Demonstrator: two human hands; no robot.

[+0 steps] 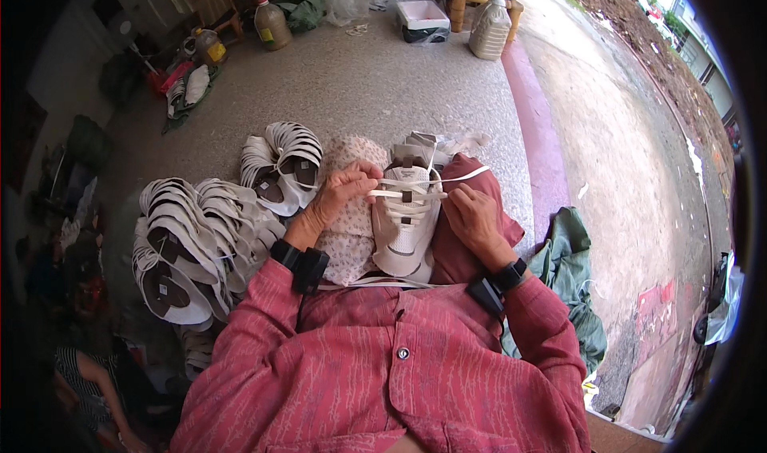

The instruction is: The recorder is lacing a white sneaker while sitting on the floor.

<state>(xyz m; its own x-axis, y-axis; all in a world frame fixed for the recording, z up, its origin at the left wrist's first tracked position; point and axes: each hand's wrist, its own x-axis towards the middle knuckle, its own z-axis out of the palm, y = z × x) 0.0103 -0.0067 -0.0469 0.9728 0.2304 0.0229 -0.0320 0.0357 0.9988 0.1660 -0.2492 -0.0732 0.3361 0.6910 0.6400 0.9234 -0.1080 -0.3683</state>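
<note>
A white and grey shoe upper (pixel 402 233) lies across my lap, its toe towards me and its tongue end pointing away. White shoelace (pixel 464 176) is threaded in rows over its brown-edged front, and a loose length sticks out to the right. On the left side of the lacing, my left hand (pixel 345 195) pinches a strand between thumb and fingers. My right hand (pixel 476 218) is closed at the other side, its fingertips on the lace beside the shoe's edge. Whatever sits deeper in the right fingers is hidden. Both wrists wear black straps with small black boxes.
Stacked pale shoe uppers (pixel 180 249) stand to my left, with another bundle (pixel 281 165) just beyond. Green cloth (pixel 569 273) lies at my right. Farther off are a white box (pixel 423 17), a plastic jug (pixel 490 29) and bottles of yellowish liquid. Another person sits at lower left.
</note>
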